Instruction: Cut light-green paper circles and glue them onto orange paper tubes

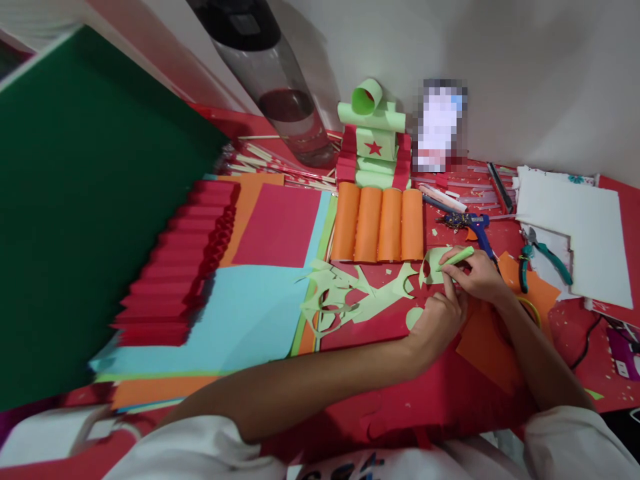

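My right hand (477, 275) is closed in a pen grip around a slim light green pen-like tool (460, 257); its tip is hidden by the fingers. Beneath it lies a light green paper piece (434, 259) with a curved cut-out at its left. My left hand (441, 316) is just below, index finger stretched toward the paper near the right fingers, the other fingers bent. A small light green paper disc (414, 318) lies beside the left hand. Left of the hands spread light green paper scraps (370, 307) with round holes.
Behind stand orange paper rolls (367, 223) and a green paper figure with a red star (375, 147). A glue gun (467, 223), pliers (547, 260) and white board (580, 227) are right. Pleated red paper (180, 267), a bottle (295, 113) and green board (100, 200) are left.
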Demonstrator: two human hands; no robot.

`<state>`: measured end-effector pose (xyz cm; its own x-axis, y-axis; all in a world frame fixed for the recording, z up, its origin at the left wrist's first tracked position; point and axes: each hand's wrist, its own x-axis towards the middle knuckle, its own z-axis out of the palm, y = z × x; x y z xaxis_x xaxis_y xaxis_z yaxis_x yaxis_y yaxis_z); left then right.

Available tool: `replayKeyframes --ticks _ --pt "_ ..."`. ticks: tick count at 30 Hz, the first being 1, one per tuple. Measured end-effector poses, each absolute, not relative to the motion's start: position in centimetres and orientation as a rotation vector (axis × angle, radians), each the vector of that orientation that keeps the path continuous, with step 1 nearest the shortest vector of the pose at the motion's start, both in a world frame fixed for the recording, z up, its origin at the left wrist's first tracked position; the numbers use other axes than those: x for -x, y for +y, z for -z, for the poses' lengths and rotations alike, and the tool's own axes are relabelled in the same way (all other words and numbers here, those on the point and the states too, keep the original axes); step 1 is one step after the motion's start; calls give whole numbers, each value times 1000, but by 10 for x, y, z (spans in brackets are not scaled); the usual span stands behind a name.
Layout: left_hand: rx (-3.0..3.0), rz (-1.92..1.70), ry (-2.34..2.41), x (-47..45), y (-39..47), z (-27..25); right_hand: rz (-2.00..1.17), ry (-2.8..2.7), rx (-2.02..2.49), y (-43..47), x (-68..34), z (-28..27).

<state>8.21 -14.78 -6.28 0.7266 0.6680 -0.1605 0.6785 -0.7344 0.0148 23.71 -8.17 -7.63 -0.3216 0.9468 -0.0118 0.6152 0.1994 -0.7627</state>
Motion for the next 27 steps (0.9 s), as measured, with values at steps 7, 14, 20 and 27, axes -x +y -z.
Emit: replayKeyframes --ticks 7,14,20,27 --pt "-2858 186 1101 -80 -144 59 -924 -2013 1434 -82 -237 78" --pt "-2874 184 1048 -78 -139 56 -887 -1987 1422 -82 -238 80" --pt "-2862 159 1043 -76 -136 56 -862 -1974 1430 -82 -239 81" --pt "-2830 157 1040 -76 -135 56 -852 -1958 1452 -83 -239 84"
